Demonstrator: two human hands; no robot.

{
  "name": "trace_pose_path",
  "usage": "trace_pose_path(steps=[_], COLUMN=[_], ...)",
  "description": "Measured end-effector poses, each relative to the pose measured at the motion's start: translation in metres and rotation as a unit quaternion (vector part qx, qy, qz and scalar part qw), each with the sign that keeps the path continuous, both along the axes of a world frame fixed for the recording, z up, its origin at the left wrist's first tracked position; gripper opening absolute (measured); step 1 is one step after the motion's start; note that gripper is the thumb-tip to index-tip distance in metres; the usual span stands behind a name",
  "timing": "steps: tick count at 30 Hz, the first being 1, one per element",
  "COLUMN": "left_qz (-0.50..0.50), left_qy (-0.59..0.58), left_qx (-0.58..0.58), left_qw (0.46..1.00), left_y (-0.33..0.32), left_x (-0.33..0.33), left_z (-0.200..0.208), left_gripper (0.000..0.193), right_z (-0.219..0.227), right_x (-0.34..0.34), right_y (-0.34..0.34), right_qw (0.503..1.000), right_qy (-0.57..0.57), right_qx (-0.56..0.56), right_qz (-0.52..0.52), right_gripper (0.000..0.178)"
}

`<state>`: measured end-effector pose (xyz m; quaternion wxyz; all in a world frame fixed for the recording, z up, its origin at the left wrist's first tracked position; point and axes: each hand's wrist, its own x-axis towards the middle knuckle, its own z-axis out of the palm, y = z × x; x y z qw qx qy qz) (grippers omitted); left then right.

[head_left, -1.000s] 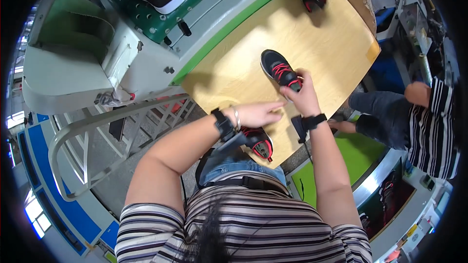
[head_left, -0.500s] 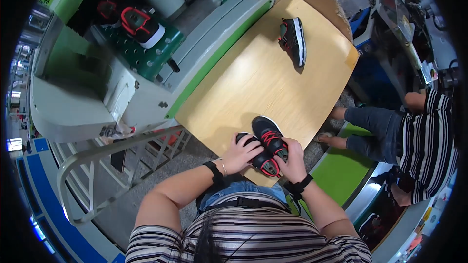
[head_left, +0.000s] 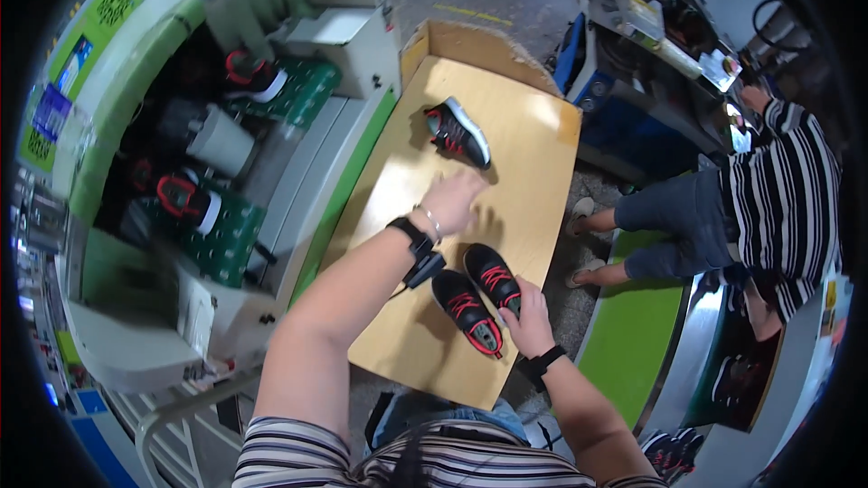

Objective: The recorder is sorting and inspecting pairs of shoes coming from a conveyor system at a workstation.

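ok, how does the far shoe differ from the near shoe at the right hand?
Pose: the far shoe lies on its side, white sole edge showing; the near shoe sits upright, laces up.
Direction: the far shoe's toe points toward the wearer, the near shoe's away.
Contact: the right hand holds the near shoe's heel; the left hand is close to the far shoe.
Shared: black with red trim.

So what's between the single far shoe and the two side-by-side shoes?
In the head view, the person's left hand lies between them, with some bare wooden tabletop also showing.
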<state>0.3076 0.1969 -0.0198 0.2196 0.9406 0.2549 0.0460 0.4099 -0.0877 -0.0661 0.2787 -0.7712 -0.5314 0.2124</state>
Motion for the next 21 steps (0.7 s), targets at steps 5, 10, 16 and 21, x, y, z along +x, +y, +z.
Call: trace_pose_path(steps=[5,10,16,21], left_qz=[-0.007,-0.053,0.153,0.367], left_qy=[0.072,0.069,-0.201,-0.243], left_qx=[0.280,0.393,0.006,-0.522], left_qw=[0.957,0.916,0.967,0.731], left_y=[0.058,0.061,0.017,-0.063], left_x=[0.067,0.022,-0.098,-0.208], left_z=[-0.009,-0.039,0.027,-0.018], left_gripper=[0.074,0.028,0.048,0.030], right_z=[0.007,0.009,0.006,0.008], right_x=[0.000,-0.013,-0.012,0.000], right_y=[0.002,0.002,-0.016,-0.014], right_qw=[1.000,0.999,0.999,0.999], right_qy=[0.007,0.019,0.005,0.005], right_qx=[-0.009,-0.034,-0.030,-0.037], right_qz=[-0.017,-0.021,-0.036,-0.025], right_gripper=[0.068,0.068,0.068,0.067])
